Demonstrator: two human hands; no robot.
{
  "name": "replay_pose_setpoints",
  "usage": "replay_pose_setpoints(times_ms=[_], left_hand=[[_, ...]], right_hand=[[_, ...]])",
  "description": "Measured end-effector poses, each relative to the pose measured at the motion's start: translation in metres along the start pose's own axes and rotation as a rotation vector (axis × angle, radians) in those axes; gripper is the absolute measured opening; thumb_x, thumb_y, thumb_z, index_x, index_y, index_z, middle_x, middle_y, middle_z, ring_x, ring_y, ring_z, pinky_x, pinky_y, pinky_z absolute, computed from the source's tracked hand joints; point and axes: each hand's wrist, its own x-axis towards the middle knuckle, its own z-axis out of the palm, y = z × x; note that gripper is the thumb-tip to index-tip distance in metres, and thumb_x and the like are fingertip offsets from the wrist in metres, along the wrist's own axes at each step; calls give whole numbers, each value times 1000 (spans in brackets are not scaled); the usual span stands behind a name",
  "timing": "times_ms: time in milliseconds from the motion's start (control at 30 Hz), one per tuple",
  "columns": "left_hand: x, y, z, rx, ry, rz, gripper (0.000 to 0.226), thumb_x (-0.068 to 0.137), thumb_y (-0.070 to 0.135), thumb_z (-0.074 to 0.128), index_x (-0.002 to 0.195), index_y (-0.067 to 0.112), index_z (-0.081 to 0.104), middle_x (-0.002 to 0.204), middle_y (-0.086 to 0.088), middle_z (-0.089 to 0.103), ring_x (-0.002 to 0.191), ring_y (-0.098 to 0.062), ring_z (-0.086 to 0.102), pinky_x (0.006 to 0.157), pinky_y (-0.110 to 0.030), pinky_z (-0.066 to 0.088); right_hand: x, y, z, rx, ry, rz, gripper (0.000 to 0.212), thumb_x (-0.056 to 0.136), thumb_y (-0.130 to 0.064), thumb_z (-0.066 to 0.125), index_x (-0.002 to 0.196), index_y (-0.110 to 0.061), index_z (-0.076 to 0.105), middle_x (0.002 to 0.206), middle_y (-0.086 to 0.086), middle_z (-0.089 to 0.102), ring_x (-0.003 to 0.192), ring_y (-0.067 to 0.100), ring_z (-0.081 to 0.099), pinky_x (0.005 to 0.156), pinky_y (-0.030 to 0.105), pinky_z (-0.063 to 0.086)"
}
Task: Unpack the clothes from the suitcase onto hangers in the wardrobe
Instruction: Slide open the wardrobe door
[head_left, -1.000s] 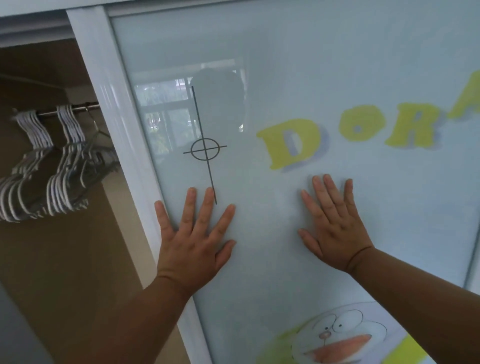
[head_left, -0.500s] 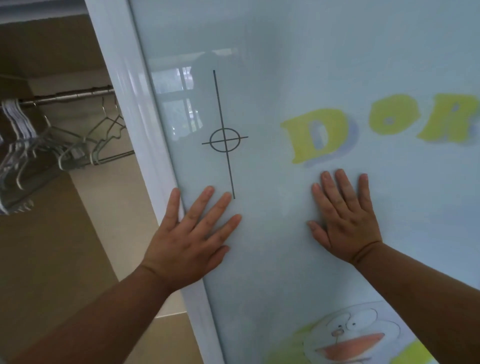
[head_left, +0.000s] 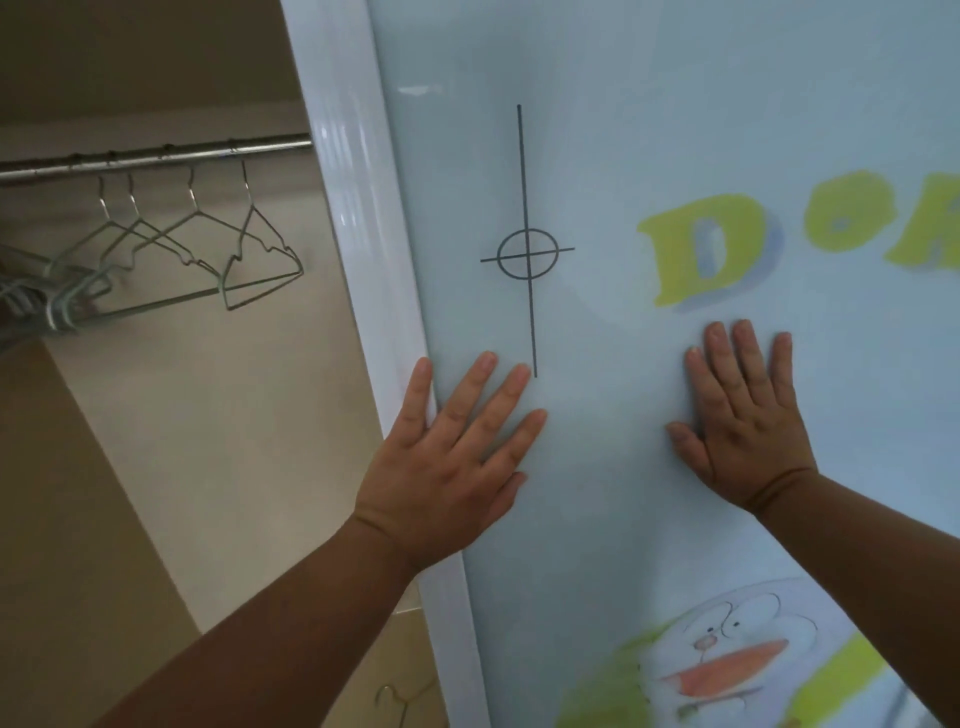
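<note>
A pale blue sliding wardrobe door (head_left: 649, 130) with a white frame fills the right of the view. My left hand (head_left: 447, 462) lies flat on it near the frame edge, fingers spread. My right hand (head_left: 748, 421) presses flat on the panel below a yellow letter D. To the left the wardrobe is open. A metal rail (head_left: 156, 156) crosses its top, and several empty wire hangers (head_left: 228, 249) hang from it. No suitcase or clothes are in view.
The wardrobe's beige back wall (head_left: 218, 415) and brown side panel (head_left: 62, 519) show behind the opening. One loose wire hanger (head_left: 400, 701) lies low down near the door's bottom edge. A cartoon face is printed low on the door.
The door has slid to the right under both flat hands, widening the opening. More of the rail and the wire hangers now show.
</note>
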Motion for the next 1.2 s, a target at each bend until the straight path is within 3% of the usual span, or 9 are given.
replay_pose_setpoints(times_ms=[433,633,733,800,867,967,1067,1200], left_hand=[[53,54,21,-72,39,-11,49,108,39,49,151,19,58,171,-16,35,160,-43,28,124,-75,18],[55,57,23,-58,43,-18,47,105,36,53,148,19,62,170,-16,38,159,-42,31,123,-76,21],[57,57,15,-97,9,-14,47,104,35,55,146,18,63,171,-15,37,160,-41,29,125,-73,18],[59,56,7,-168,-25,-37,47,103,37,56,146,19,64,171,-13,37,161,-38,27,128,-70,17],[57,55,-6,-351,-14,-94,46,103,35,60,146,18,65,169,-12,42,160,-30,33,129,-65,21],[37,50,-38,-861,43,-345,47,102,25,67,147,13,63,164,-6,50,153,-16,45,128,-52,32],[-5,40,-79,-1228,37,-838,43,101,26,65,144,20,65,152,12,63,144,-8,56,120,-45,46],[-83,13,-120,-1287,-23,-1319,42,94,39,63,132,25,73,137,17,72,132,-1,63,118,-42,50]], right_hand=[[-28,57,-4,-71,-100,81,80,103,-43,44,161,8,24,170,36,20,159,56,14,119,81,16],[-35,45,-7,-21,-156,180,81,105,-46,43,163,8,22,171,35,15,159,55,12,120,79,17],[-28,15,-14,130,-161,371,82,105,-43,45,164,7,18,174,31,7,162,50,2,125,75,10],[-17,-11,-26,364,-99,539,79,104,-35,52,165,2,19,178,22,4,165,40,-3,128,70,7],[-8,-42,-47,574,8,644,71,104,-27,54,165,-2,27,178,15,13,166,30,6,130,63,14],[3,-100,-86,862,114,729,60,103,-18,52,161,-6,39,170,7,38,160,19,31,130,50,27],[10,-164,-113,1218,67,818,49,102,-15,51,151,-21,55,156,-4,57,146,15,53,123,43,40],[13,-247,-120,1484,-94,837,34,106,-27,55,137,-32,67,140,-7,71,132,20,66,112,57,50]])
